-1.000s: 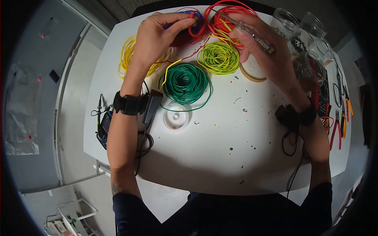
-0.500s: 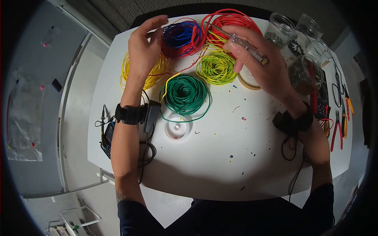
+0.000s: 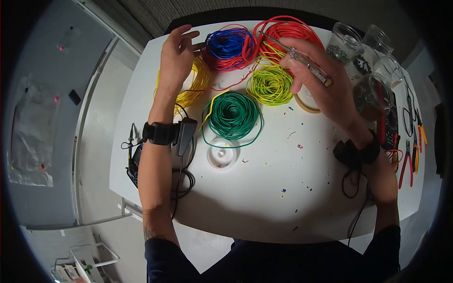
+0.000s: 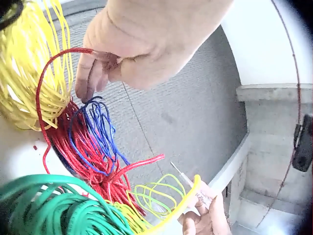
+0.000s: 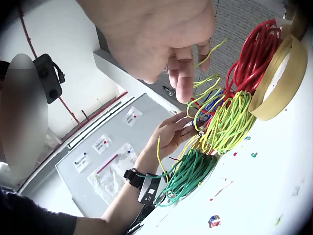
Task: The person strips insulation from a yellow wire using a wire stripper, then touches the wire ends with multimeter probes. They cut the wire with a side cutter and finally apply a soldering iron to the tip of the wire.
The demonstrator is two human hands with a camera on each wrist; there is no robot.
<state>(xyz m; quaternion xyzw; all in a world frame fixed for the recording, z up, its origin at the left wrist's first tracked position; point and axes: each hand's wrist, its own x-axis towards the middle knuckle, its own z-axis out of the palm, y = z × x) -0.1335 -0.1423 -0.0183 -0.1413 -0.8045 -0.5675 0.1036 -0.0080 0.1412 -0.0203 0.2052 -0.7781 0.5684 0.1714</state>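
My left hand (image 3: 177, 61) hovers with parted fingers left of the blue wire coil (image 3: 226, 43), which lies on a red coil (image 4: 80, 142). In the left wrist view, the bared tip of a thin red wire (image 4: 40, 93) overlaps the left fingers; whether they touch cannot be told. My right hand (image 3: 325, 82) grips a screwdriver (image 3: 307, 66) by its clear handle, shaft pointing up-left over the bright red coil (image 3: 295, 33) and the yellow-green coil (image 3: 270, 85). A green coil (image 3: 232, 114) and a yellow coil (image 3: 196, 85) lie nearer.
A white spool (image 3: 222, 154) sits below the green coil, and a tape roll (image 3: 307, 104) partly under the right hand. Clear jars (image 3: 373, 92), a multimeter and pliers (image 3: 406, 165) line the right side. Small wire scraps dot the table (image 3: 255, 198). A dark device (image 3: 134, 162) lies at left.
My left hand has let go of the thick red wire end it pinched and moved left, uncovering the blue coil. The right hand keeps its grip on the screwdriver.
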